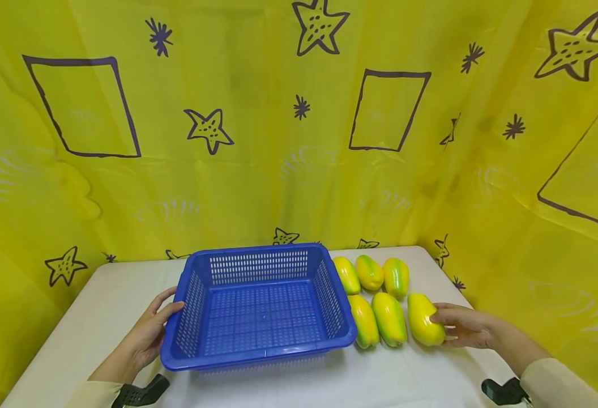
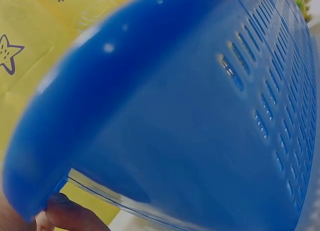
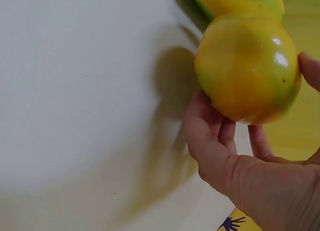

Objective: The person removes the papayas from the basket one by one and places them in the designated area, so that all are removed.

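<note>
Gripping papaya (image 1: 424, 327) with right hand (image 1: 463, 327), left hand (image 1: 148, 334) holding blue basket (image 1: 258, 357) rim

six papayas (image 1: 377, 300) lie right of the basket (image 1: 258, 351), apparently touching.

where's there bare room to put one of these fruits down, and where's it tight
The blue basket is bare inside. The white table is bare left of the left hand and along the front edge below the basket. It is crowded right of the basket: six yellow-green fruits lie in two rows, the right hand gripping the outermost.
</note>
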Demonstrator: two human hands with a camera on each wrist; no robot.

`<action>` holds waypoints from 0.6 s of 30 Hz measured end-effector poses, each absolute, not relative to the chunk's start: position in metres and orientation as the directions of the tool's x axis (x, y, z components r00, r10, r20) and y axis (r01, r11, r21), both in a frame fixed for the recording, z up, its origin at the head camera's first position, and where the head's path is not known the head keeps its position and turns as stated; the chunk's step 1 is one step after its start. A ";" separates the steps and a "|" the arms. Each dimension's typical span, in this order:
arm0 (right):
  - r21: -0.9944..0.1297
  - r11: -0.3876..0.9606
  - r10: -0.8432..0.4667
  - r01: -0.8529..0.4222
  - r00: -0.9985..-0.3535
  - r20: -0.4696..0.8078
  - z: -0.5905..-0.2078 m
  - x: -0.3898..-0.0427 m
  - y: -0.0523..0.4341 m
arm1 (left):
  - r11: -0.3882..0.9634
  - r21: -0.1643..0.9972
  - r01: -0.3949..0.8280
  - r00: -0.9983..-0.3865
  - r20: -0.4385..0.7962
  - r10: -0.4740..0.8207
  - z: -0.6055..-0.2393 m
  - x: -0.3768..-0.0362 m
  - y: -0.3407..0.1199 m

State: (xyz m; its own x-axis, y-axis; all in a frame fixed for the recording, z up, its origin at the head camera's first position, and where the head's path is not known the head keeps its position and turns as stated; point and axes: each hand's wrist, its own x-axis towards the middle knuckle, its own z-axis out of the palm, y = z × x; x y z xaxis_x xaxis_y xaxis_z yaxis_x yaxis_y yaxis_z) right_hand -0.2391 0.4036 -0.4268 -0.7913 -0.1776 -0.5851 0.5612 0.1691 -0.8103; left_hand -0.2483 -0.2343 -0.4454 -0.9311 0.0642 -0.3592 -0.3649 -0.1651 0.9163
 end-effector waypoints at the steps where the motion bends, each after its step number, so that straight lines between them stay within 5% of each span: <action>1: -0.810 0.171 -0.176 0.561 -0.792 -0.585 -0.428 -0.239 0.404 | -0.168 0.915 -0.366 -0.931 -0.360 0.066 -0.446 -0.248 -0.234; 18: -0.796 0.155 -0.147 0.585 -0.783 -0.604 -0.433 -0.244 0.395 | -0.165 0.916 -0.366 -0.930 -0.363 0.054 -0.447 -0.248 -0.234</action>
State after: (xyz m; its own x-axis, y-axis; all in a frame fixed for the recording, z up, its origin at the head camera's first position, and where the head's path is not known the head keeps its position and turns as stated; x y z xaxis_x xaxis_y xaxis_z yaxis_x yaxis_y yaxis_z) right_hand -0.2444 0.3950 -0.4333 -0.7831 -0.1466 -0.6043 0.5852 0.1548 -0.7960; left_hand -0.2481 -0.2340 -0.4466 -0.9304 0.0542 -0.3626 -0.3665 -0.1648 0.9157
